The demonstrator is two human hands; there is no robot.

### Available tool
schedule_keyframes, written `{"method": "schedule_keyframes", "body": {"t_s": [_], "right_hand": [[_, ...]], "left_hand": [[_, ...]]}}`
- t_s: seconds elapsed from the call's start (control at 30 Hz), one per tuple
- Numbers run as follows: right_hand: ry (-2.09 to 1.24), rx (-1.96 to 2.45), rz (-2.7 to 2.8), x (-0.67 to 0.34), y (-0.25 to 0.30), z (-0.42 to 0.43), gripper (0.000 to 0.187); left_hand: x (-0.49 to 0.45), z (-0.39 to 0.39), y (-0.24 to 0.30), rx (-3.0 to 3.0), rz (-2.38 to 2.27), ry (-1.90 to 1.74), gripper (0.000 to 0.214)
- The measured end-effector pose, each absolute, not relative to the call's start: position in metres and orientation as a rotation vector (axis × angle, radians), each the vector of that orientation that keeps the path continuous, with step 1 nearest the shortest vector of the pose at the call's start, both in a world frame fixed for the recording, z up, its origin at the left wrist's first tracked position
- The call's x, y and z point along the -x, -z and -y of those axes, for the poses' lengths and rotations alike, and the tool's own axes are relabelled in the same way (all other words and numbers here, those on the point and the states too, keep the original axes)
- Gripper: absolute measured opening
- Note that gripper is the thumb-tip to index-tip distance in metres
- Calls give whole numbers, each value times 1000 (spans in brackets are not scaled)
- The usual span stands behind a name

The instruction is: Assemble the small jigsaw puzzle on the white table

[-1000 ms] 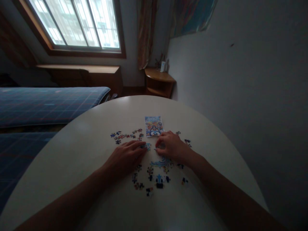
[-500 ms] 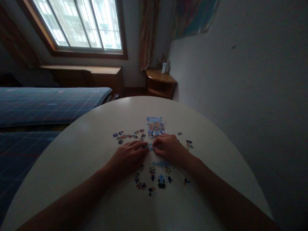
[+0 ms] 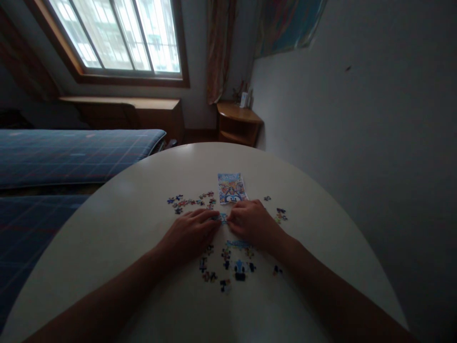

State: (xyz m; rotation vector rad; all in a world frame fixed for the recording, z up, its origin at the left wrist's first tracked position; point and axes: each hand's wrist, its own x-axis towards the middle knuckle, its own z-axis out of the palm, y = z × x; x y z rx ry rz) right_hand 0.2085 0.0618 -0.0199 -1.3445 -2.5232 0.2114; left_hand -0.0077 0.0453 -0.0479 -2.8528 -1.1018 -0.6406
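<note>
My left hand [image 3: 189, 233] lies flat on the round white table [image 3: 143, 200], fingers stretched toward a small joined cluster of puzzle pieces [image 3: 223, 218]. My right hand [image 3: 252, 221] is curled, its fingertips pinching at the same cluster from the right. A colourful picture card [image 3: 231, 187] lies just beyond the hands. Loose puzzle pieces [image 3: 189, 202] are scattered to the upper left. More pieces, some of them joined [image 3: 237, 267], lie below the hands, and a few pieces [image 3: 280, 213] lie at the right.
A white wall runs along the table's right side. A blue checked bed [image 3: 71, 152] stands to the left. Beyond the table are a wooden corner shelf [image 3: 237, 124], a wooden desk under the window [image 3: 117, 35], and a curtain.
My right hand has slid left until its fingertips meet the small cluster next to my left fingertips. The view has shifted slightly.
</note>
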Motion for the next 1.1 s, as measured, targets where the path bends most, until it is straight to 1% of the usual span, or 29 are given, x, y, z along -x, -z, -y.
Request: {"method": "schedule_keyframes", "body": {"t_s": [0.13, 0.27, 0.5, 0.63, 0.7, 0.8, 0.9, 0.97, 1.1], "right_hand": [[-145, 1278, 2632, -211, 15, -60, 8], [-60, 1154, 2796, -219, 6, -56, 14], [26, 994, 2910, -230, 2, -52, 25], [89, 1011, 2924, -224, 0, -51, 23], [65, 1051, 2884, -222, 2, -50, 21], [-46, 1102, 2792, -227, 5, -54, 19], [-76, 1301, 2644, -243, 6, -62, 13], [-124, 1332, 2584, -254, 5, -68, 10], [-228, 1313, 2543, -266, 8, -74, 17]], "left_hand": [[8, -46, 49, 2861, 1083, 641, 22], [8, -46, 49, 2866, 1092, 639, 21], [5, -44, 43, 2860, 1102, 596, 26], [3, -42, 41, 2856, 1108, 530, 31], [1, -41, 39, 2852, 1122, 501, 32], [-2, -39, 36, 2835, 1162, 437, 27], [-5, -39, 36, 2820, 1178, 401, 24], [-5, -39, 36, 2820, 1179, 404, 24], [-4, -39, 38, 2826, 1185, 422, 24]]}}
